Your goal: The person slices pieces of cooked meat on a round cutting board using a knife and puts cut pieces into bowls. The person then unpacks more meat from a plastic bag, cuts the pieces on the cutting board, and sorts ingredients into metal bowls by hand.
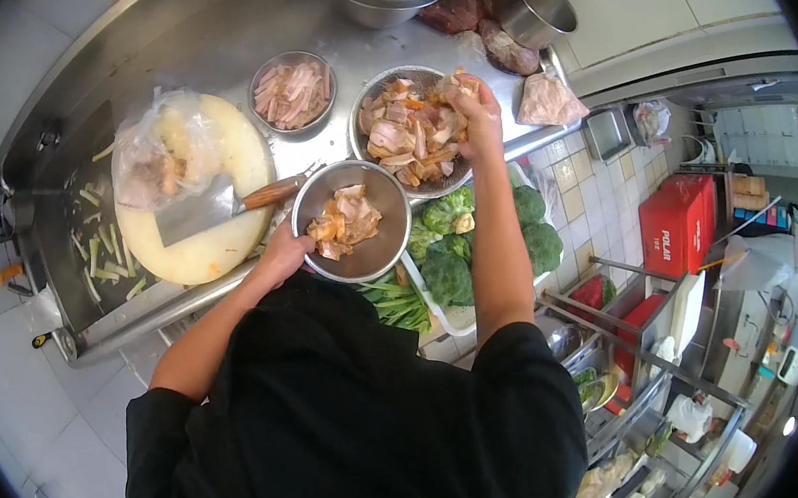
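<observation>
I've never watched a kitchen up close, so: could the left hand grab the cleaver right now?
Probably not straight away: the left hand is holding the metal bowl. The cleaver's wooden handle lies close by, though, and looks mostly uncovered.

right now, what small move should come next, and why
The right hand should probably lift some meat into the bowl: its fingers are at the meat in the colander, and the left hand holds the bowl close by, bare metal showing inside.
</observation>
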